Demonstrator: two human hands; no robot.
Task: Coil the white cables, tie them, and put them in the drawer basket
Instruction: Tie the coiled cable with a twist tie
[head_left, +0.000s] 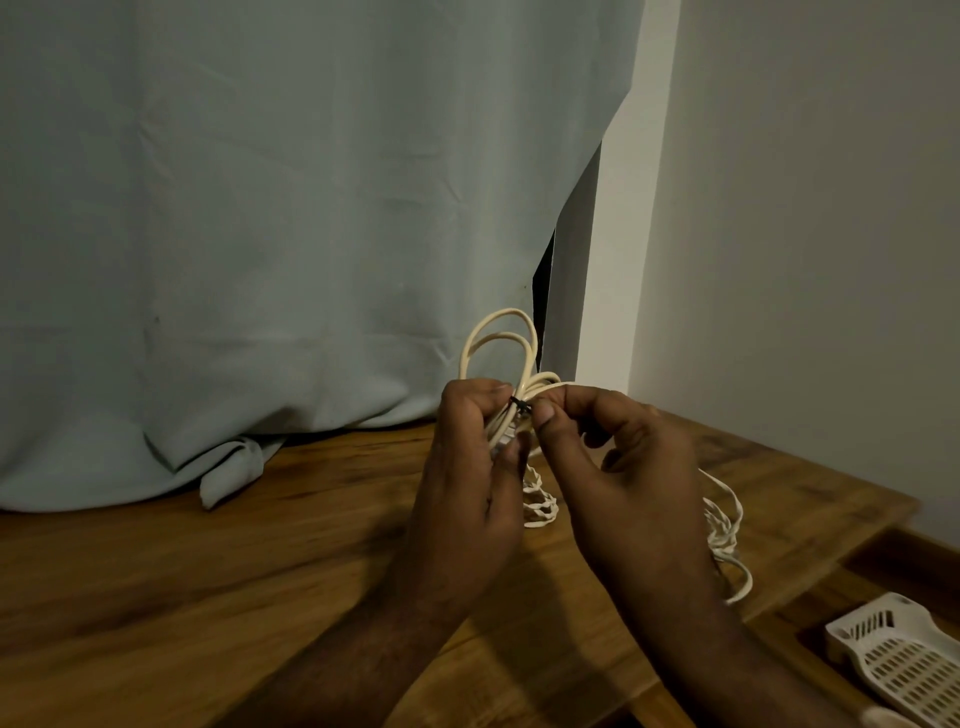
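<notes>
A coiled white cable (500, 340) is held upright above the wooden table (260, 545), its loops rising over my hands. My left hand (470, 483) grips the bundle around its lower part. My right hand (618, 467) pinches a small black tie (521, 405) wrapped round the coil, thumb and forefinger at the tie. More white cable (724, 525) lies loose on the table behind my right hand, and another bunch (540, 506) shows between my hands. The white slotted drawer basket (898, 660) sits at the lower right, below the table's edge.
A pale green curtain (260, 234) hangs behind the table and bunches onto its surface at the left. A white wall (805, 208) closes the right side. The table's right edge steps down to the open drawer (893, 566) holding the basket.
</notes>
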